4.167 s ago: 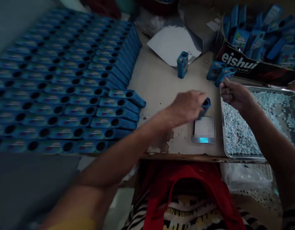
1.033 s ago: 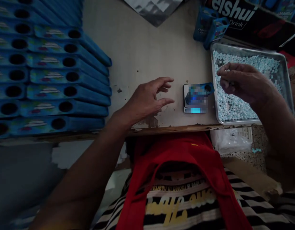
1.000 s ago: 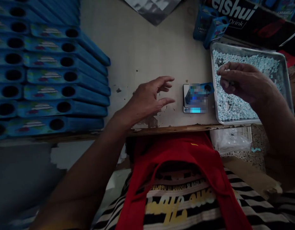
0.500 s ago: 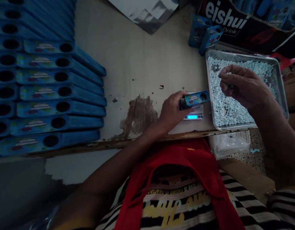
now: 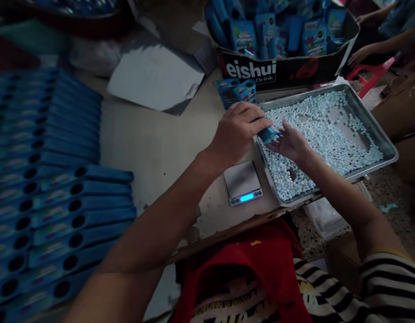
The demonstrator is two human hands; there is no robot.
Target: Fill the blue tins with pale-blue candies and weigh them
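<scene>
My left hand (image 5: 237,130) is wrapped round a small blue pouch (image 5: 268,134), tipped over the left edge of a metal tray (image 5: 390,154). Palm up at the pouch's far end, my right hand (image 5: 291,142) has its fingers apart, close to or touching the pouch; nothing is visible in it. Small pale blue and white pieces (image 5: 328,148) cover much of the tray. Left of the tray, a small scale (image 5: 242,179) with a lit blue display bears nothing on its plate.
Rows of blue packs (image 5: 72,224) fill the left side. A black box (image 5: 304,69) of blue packs stands behind the tray, with two blue packs (image 5: 246,92) beside it. A white sheet (image 5: 156,74) lies at the back. Another person's hands (image 5: 360,54) show at the upper right.
The view has shifted. My left hand has lifted the blue pouch off the scale and carried it to the tray's left edge. My right hand has moved to the pouch, its fingers opened.
</scene>
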